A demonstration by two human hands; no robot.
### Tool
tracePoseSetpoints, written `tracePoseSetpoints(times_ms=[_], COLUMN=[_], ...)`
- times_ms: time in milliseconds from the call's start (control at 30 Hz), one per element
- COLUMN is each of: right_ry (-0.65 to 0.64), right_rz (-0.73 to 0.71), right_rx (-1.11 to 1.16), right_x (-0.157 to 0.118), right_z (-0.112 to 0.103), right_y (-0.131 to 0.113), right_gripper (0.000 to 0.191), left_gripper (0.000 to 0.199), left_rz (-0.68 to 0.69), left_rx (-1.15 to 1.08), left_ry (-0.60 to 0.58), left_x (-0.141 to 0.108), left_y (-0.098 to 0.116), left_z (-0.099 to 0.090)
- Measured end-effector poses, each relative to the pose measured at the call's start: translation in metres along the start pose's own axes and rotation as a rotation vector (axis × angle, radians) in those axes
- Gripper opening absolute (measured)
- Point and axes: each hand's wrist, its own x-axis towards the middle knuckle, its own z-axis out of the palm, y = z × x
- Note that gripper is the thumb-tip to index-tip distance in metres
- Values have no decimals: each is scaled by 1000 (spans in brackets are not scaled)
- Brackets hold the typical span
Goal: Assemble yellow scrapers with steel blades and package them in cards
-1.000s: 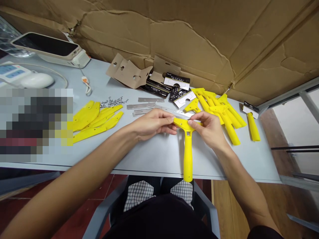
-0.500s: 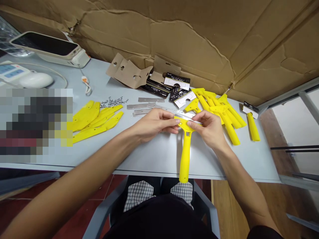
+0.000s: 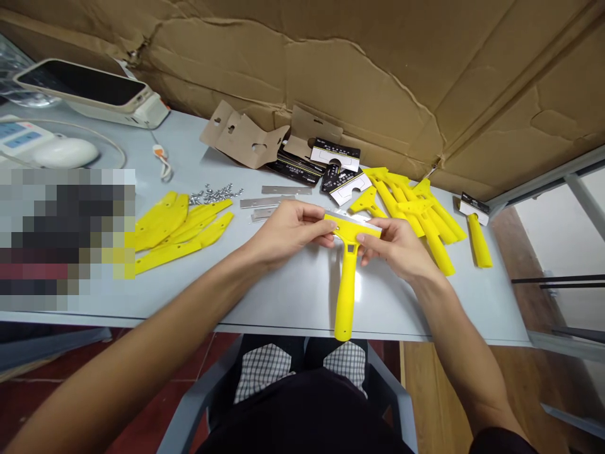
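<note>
A yellow scraper (image 3: 346, 284) hangs handle-down between my hands, above the table's front part. Along the top of its wide head runs a metal blade (image 3: 352, 219), seen as a thin strip. My left hand (image 3: 300, 228) pinches the head's left end, thumb in front and fingers behind. At the right end, my right hand (image 3: 394, 246) grips the head the same way, its thumb on the yellow plastic. Loose metal blades (image 3: 286, 190) lie just beyond my left hand. Beyond my right hand is a pile of yellow scraper handles (image 3: 435, 243).
Yellow plates (image 3: 174, 224) and a heap of screws (image 3: 217, 192) lie to the left. Black-and-white cards (image 3: 335, 154) and opened cardboard packaging (image 3: 246, 135) stand at the back. A phone (image 3: 82, 82), a white mouse (image 3: 66, 151) and a carded scraper (image 3: 479, 243) are farther out.
The scraper head has tilted and shifted slightly up and left, so the blade now lies along its top edge. My right fingers have moved lower behind the head.
</note>
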Motion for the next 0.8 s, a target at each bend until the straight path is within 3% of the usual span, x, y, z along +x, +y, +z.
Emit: tracePoseSetpoints(times_ms=[133, 333, 533, 800], right_ry=[61, 88, 118, 92], right_rz=[1, 24, 28, 13], right_rx=[80, 170, 234, 183], right_x=[-1, -1, 2, 3], right_z=[2, 8, 15, 19], right_y=[0, -3, 4, 7], right_gripper=[29, 34, 36, 36], left_gripper=[12, 28, 33, 39], left_rz=[26, -42, -54, -35], left_rx=[-119, -285, -392, -371], left_ry=[-26, -148, -120, -44], left_x=[2, 0, -3, -9], left_y=[-10, -29, -39, -41], left_z=[6, 18, 30, 38])
